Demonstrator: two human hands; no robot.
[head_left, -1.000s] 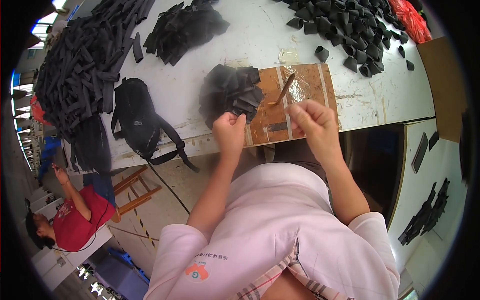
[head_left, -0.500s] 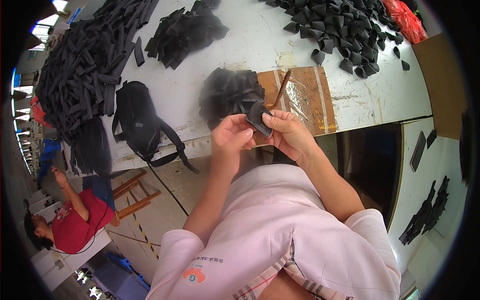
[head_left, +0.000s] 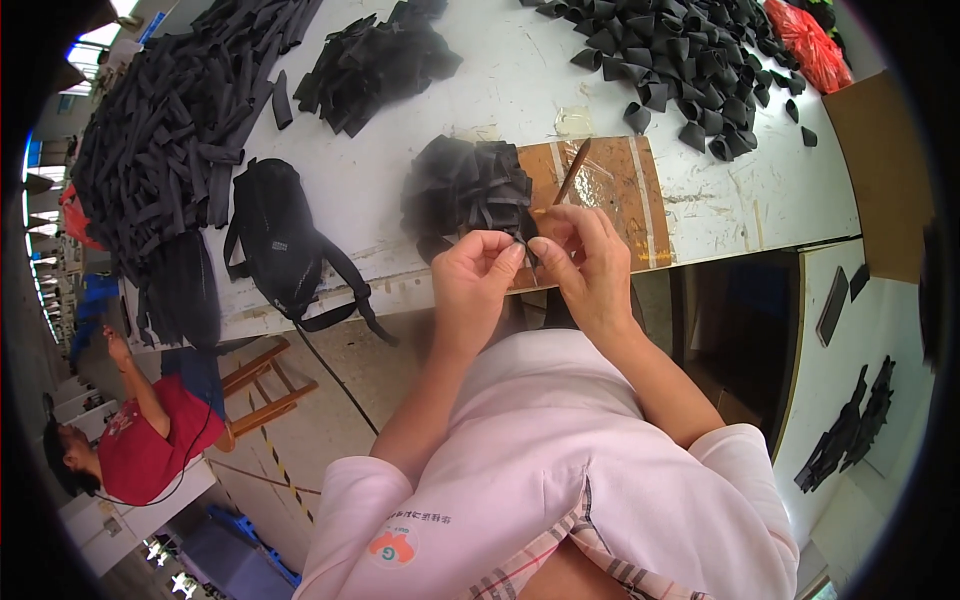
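In front of my chest, at the table's near edge, my left hand [head_left: 474,280] pinches a small black fabric piece [head_left: 530,243] between thumb and forefinger. From the other side my right hand [head_left: 592,262] grips the same piece, mostly hidden by the fingers. A heap of black fabric strips [head_left: 465,185] lies just beyond my left hand. Past the right fingertips, a brown pointed stick [head_left: 573,172] slants over a brown cardboard sheet [head_left: 640,190] with clear tape on it.
Far right lies a pile of folded black pieces [head_left: 665,60] by a red plastic bag [head_left: 812,45]. At left are a big heap of black strips [head_left: 165,120] and a black bag with straps [head_left: 275,240]. Another black pile [head_left: 375,70] sits farther back. A person in red [head_left: 160,440] is at lower left.
The black piece was turned flat toward me and showed broadly; now only a bit shows between my fingertips. My right hand has rotated upright, its fingers raised toward the stick.
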